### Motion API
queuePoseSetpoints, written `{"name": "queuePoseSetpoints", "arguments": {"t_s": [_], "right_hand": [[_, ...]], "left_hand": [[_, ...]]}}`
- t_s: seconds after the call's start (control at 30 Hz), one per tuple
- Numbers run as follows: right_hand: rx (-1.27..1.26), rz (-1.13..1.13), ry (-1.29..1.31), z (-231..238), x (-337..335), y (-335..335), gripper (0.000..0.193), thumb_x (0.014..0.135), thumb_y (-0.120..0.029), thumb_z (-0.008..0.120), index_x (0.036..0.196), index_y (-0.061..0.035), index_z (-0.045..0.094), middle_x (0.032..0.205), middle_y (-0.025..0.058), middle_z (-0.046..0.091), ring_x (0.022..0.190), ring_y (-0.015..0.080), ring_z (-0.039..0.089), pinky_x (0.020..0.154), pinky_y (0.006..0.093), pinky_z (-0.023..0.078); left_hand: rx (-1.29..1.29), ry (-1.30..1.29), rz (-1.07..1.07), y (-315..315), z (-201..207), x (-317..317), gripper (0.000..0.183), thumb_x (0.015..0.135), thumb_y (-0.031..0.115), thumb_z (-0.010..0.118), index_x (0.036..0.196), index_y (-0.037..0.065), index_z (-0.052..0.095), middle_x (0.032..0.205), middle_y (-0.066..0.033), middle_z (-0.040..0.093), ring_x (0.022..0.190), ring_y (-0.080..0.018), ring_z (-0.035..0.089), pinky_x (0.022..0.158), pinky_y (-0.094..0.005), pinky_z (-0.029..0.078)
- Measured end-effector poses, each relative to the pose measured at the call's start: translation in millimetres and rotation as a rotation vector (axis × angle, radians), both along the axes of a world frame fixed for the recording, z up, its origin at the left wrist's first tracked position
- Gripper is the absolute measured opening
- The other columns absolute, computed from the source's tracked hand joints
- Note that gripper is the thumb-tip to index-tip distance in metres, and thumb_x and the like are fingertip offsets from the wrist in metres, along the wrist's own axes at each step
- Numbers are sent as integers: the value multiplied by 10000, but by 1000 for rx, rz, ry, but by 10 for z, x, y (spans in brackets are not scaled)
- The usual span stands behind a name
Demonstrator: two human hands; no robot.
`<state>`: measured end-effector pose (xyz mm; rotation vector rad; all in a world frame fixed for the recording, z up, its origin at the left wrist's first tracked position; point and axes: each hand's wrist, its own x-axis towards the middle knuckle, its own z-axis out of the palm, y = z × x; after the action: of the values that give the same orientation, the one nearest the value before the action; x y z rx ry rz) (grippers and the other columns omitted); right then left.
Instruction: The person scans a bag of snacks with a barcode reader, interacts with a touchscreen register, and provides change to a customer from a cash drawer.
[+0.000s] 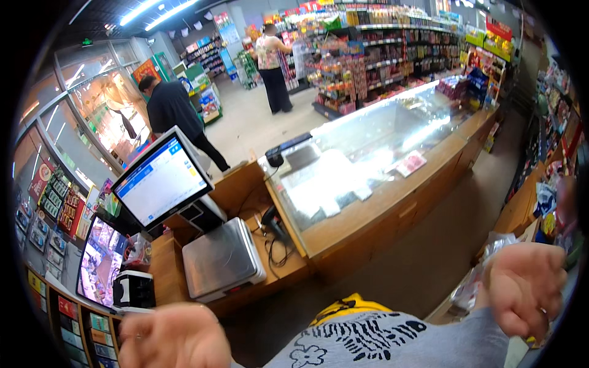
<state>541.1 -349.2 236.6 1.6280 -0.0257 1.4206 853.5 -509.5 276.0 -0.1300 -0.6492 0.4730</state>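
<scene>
My left hand (175, 336) is raised at the lower left, close up and somewhat blurred. Its fingers curl loosely to the left, with nothing seen in them. Nearest to it are a black-and-white boxy device (133, 290) and a flat metal-topped scale (222, 257) on the wooden counter. At the lower right my right hand (526, 288) is also lifted, palm showing and fingers loosely bent and apart. No object shows in its palm. Behind it lies clear plastic wrapping (485, 270). Neither hand touches the counter.
A touchscreen monitor (162, 181), a second screen (100, 262) and a black handheld scanner (274, 222) stand around the scale. A lit glass display counter (368, 165) runs to the far right. Two people, one in dark clothes (175, 107) and one in a patterned top (268, 52), stand beyond.
</scene>
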Motion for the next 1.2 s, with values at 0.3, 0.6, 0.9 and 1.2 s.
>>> {"name": "queuePoseSetpoints", "arguments": {"t_s": [0.3, 0.6, 0.9, 1.2], "right_hand": [[1017, -549, -75, -683, -856, -279, 184, 842, -142, 519, 982, -42, 586, 958, 142, 628, 795, 291, 608, 700, 398, 467], [1325, -713, -304, -1523, -1720, -636, 81, 785, -80, 586, 846, -38, 619, 884, 116, 642, 814, 296, 602, 744, 390, 465], [1571, -854, -565, -2473, -3695, -1793, 203, 847, -189, 558, 908, -14, 640, 907, 162, 639, 915, 344, 596, 819, 423, 465], [2060, -1465, -959, -3213, -5237, -3422, 534, 914, -408, 436, 1375, -144, 384, 1428, 150, 355, 1330, 321, 307, 1074, 490, 241]], "left_hand": [[1078, -1504, 139, -1716, -2241, -378, 434, 860, 205, 532, 1263, 51, 483, 1377, -233, 382, 1288, -393, 349, 1056, -478, 275], [1430, -1891, 150, -2420, -3886, -738, 471, 898, 364, 475, 1321, 158, 469, 1424, -189, 353, 1310, -378, 317, 1075, -476, 238], [1527, -1705, 164, -2410, -3920, -894, 448, 862, 348, 507, 1269, 163, 523, 1363, -152, 442, 1288, -363, 346, 1064, -500, 233], [1630, -1750, 183, -2443, -3859, -1047, 444, 847, 331, 520, 1262, 172, 524, 1374, -141, 427, 1292, -352, 343, 1066, -506, 232]]}}
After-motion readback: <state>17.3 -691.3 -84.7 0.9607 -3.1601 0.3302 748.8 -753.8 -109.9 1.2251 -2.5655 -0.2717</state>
